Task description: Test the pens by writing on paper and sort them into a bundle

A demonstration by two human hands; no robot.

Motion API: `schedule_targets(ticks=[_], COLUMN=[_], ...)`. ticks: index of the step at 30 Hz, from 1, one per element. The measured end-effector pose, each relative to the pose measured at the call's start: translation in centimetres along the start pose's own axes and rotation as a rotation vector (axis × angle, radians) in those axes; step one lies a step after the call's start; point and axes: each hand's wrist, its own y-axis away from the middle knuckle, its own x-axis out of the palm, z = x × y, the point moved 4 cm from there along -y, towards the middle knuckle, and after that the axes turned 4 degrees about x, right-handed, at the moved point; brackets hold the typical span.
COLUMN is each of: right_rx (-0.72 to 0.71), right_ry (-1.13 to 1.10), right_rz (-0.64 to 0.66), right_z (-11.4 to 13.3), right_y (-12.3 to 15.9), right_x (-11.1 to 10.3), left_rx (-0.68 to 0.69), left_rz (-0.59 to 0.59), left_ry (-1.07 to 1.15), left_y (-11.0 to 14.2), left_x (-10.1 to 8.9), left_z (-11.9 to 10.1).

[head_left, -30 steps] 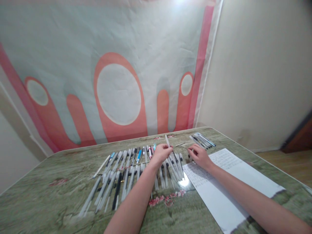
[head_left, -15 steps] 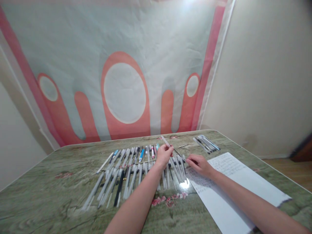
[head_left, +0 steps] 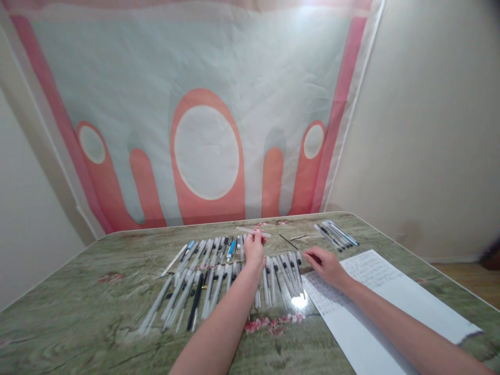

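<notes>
In the head view, the landmark is the sheet of paper (head_left: 394, 312), which lies on the right part of the patterned table (head_left: 97, 312) with handwriting along its far and left parts.

The left hand (head_left: 254, 250), left of the sheet and farther back, is closed in a pinch on a clear tube (head_left: 245, 230). The tube is raised and lies nearly level across the fingertips, poking out on both sides of them. The right hand (head_left: 322, 263) is by the sheet's upper left edge, fingers curled narrow, with a thin dark rod (head_left: 288, 242) reaching from its fingertips up and to the left, towards the tube but apart from it. The rod seems to be pinched between thumb and forefinger, though the grip is too small to read surely. The right forearm crosses above the sheet.

Left of the sheet, two rows of pens spread over the table: a far row (head_left: 202, 252) with a blue and white pen (head_left: 231, 250) in it, and a near row (head_left: 267, 286) that includes a black pen (head_left: 195, 302). The left forearm passes over part of them. Just beyond the sheet's far corner is a smaller group of pens (head_left: 336, 235), laid side by side. Pink printed flowers (head_left: 273, 323) show left of the sheet, and a patterned banner (head_left: 207, 151) hangs behind the table.
</notes>
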Motion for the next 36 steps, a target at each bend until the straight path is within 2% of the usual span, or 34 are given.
schedule_targets(ticks=[4,9,14,18,21,25,30,32,36], right_rx=[-0.028,-0.048,-0.053,-0.052,-0.014,0.063,0.004,0.02,0.081], right_ry=[0.018,0.029,0.047,0.029,-0.013,-0.039,-0.069,-0.09,-0.001], right_rz=[0.035,0.045,0.059,0.035,-0.054,-0.209,-0.227,-0.224,-0.234], right_z=[0.1,0.0,0.1,0.1,0.0,0.0,1.0,0.9,-0.4], right_y=[0.0,0.1,0.1,0.0,0.0,0.3,0.7,0.6,-0.1], right_x=[0.2,0.2,0.2,0.2,-0.1,-0.9,-1.5,-1.5,-1.4], left_rx=[-0.012,-0.007,0.008,-0.028,-0.1,-0.297,-0.543,-0.593,-0.629], left_rz=[-0.032,-0.026,0.04,0.082,0.146,0.267,0.373,0.36,0.233], left_ry=[0.05,-0.038,-0.132,-0.119,-0.061,0.026,0.133,0.19,0.345], left_y=[-0.3,0.0,0.3,0.8,1.6,3.4,5.8,6.0,5.3], left_x=[-0.5,-0.2,0.2,0.7,1.3,2.5,3.9,4.1,3.8], left_z=[0.1,0.1,0.1,0.3,0.7,1.5,2.1,1.9,1.6])
